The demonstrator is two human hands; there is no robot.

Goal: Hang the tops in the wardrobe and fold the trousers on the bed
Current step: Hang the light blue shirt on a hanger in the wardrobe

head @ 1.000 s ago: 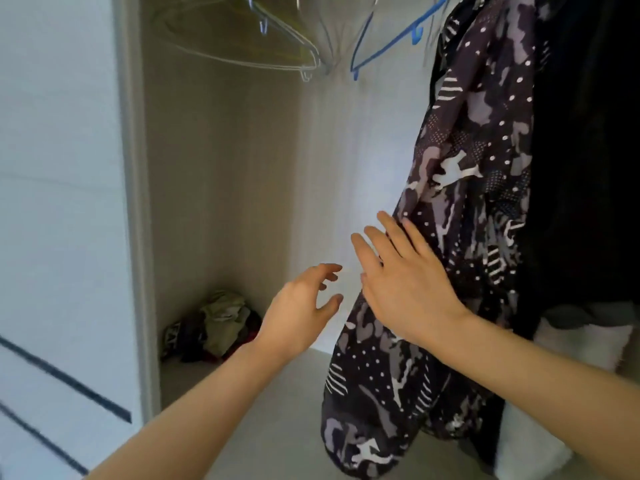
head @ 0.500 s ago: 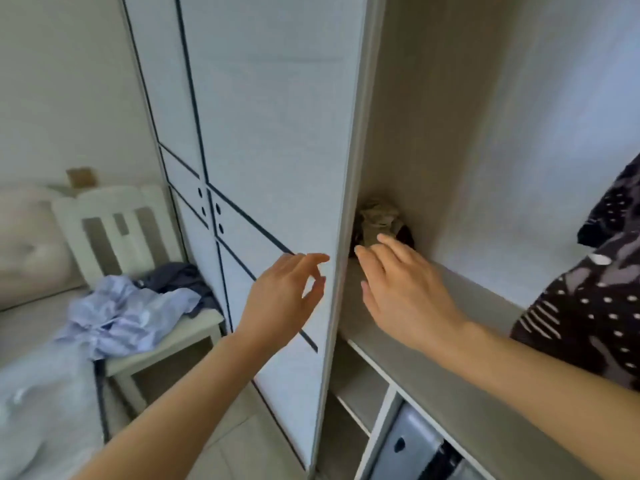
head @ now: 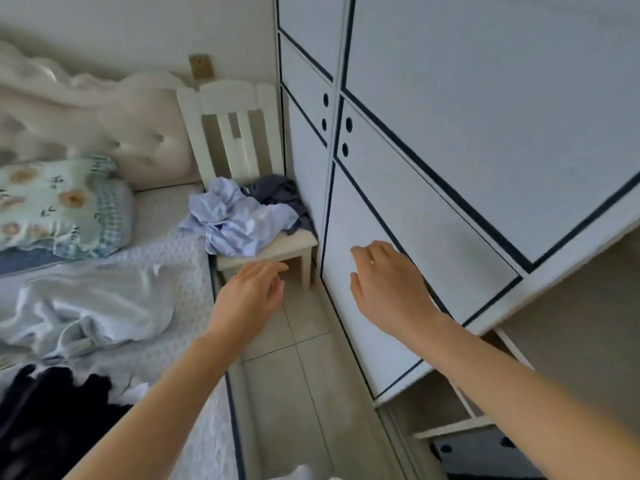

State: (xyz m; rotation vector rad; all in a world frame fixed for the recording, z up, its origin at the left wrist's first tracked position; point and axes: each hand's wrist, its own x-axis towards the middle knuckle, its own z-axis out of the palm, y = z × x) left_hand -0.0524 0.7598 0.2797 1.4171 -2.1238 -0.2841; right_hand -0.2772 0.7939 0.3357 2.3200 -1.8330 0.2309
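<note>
My left hand (head: 247, 299) and my right hand (head: 388, 289) are held out in front of me, both empty with fingers loosely apart. Beyond the left hand stands a white chair (head: 239, 133) with a crumpled light blue garment (head: 239, 220) and a dark grey-blue garment (head: 277, 192) heaped on its seat. The bed (head: 166, 216) lies to the left, with a pale blue garment (head: 86, 306) spread on it and a black garment (head: 45, 410) at its near corner. The white wardrobe door (head: 450, 133) fills the right side, just behind my right hand.
A floral pillow (head: 59, 206) rests at the head of the bed against a padded headboard (head: 104, 112). A narrow strip of tiled floor (head: 294, 375) runs between bed and wardrobe. Open lower wardrobe shelves (head: 450, 424) show at bottom right.
My view has swung left, from the patterned top hanging inside the wardrobe to the chair and bed. Both hands left the hanging top and stay empty in front of me.
</note>
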